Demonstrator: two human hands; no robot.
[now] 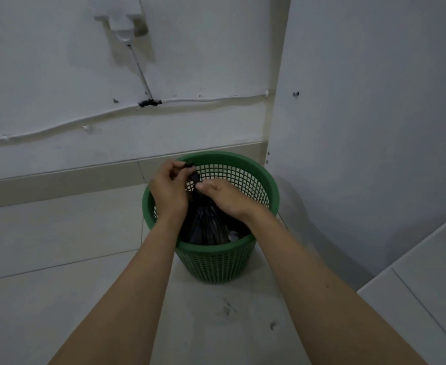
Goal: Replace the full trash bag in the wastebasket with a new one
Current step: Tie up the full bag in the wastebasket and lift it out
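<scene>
1. While both hands work above it, black trash bag (pixel 207 225) sits inside the green mesh wastebasket (pixel 216 259), body low in the basket, top gathered into a twisted neck rising above the rim at the far-left side.
2. Something pale shows beside the bag at the basket's near-right inner side; can't tell what it is.
3. Left hand (pixel 169 191): grip closed, fingers pinching the upper end of the bag's neck, a dark tail poking out past the fingertips near the far rim.
4. Right hand (pixel 224 197): grip closed on the neck just below the left hand's pinch, thumb and forefinger tight on the plastic.
5. Hands nearly touch each other, both over the basket's left half; forearms come in from the bottom of view, bare.
6. Wastebasket stands upright on the pale tiled floor (pixel 58 246), near the corner where the white back wall (pixel 58 75) meets a white side panel (pixel 374 127).
7. White cable (pixel 211 99) runs along the back wall above the basket, with a black taped joint (pixel 149 103).
8. Edge of a white surface (pixel 427 272) at lower right, apart from the basket.
</scene>
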